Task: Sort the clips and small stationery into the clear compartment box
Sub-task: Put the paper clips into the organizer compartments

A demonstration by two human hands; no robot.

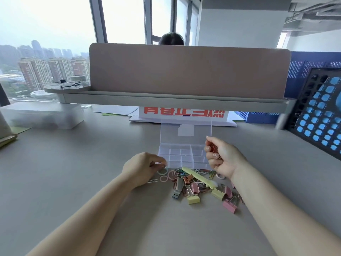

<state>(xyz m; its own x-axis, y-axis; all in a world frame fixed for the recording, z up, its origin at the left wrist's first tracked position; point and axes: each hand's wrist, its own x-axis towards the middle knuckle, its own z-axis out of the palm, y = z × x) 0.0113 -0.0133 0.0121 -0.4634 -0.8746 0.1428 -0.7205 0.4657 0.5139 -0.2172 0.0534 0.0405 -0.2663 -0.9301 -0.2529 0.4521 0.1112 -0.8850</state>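
- Right hand [220, 157]: fingers [210, 154] curled into a loose fist that grasps a bunch of copper-coloured paper clips [214, 147]; the fist hangs over the right-hand compartments of the clear compartment box [181, 156].
- Left hand [143, 168]: thumb and fingertips [162, 162] pinched together at the box's near left corner; something small and pale shows between them, but what it is cannot be told.
- Clear compartment box: it lies on the grey desk [73, 172] between the two hands, lid [185, 131] raised and leaning away from the person; the visible cells look bare.
- Rubber rings [163, 175]: green and pink loops on the desk just below the left fingertips, with a single loose paper clip [153, 181] beside the left wrist.
- Heap of mixed clips [186, 175]: coloured paper clips just short of the box's near edge, between the two wrists.
- Pale yellow stick-shaped item [198, 177]: it lies slantwise across the heap, below the right fingers.
- USB stick [178, 188]: grey, nearer the person than the heap.
- Binder clips [193, 198]: yellow and pink ones [229, 206], scattered nearest the person, under the right forearm.
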